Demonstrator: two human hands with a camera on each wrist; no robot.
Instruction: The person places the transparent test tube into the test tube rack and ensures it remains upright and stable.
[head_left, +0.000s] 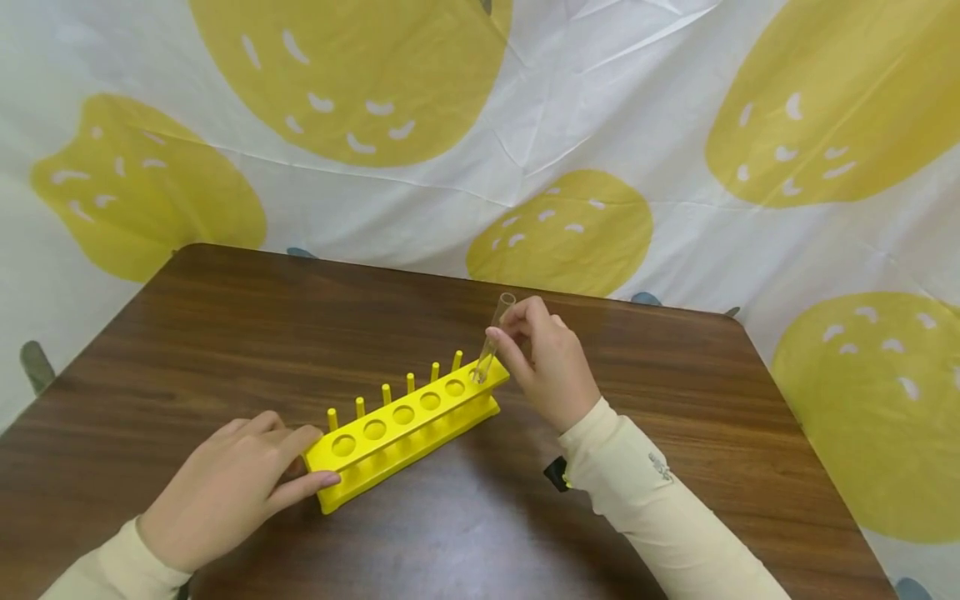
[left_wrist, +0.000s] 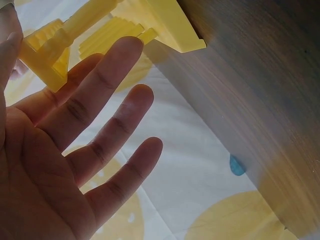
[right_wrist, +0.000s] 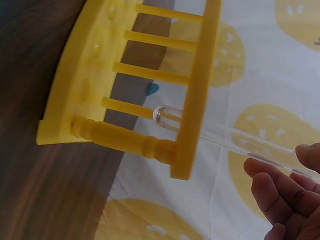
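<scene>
A yellow test tube rack [head_left: 417,419] stands slantwise on the table, with a row of round holes and several upright pegs behind them. My left hand [head_left: 236,479] holds its near left end between thumb and index finger; the other fingers extend loosely in the left wrist view. Between thumb and fingers, my right hand [head_left: 551,362] pinches a clear glass test tube [right_wrist: 225,137] by its upper part. The tube leans slightly, its rounded bottom through the far right hole of the rack's top plate and above the base in the right wrist view. No other tube shows in the rack.
The dark wood-grain table [head_left: 660,508] has rounded back corners. Behind it and at its sides hangs a white cloth [head_left: 420,208] printed with big yellow lemons. A small black device [head_left: 557,473] sits at the right wrist.
</scene>
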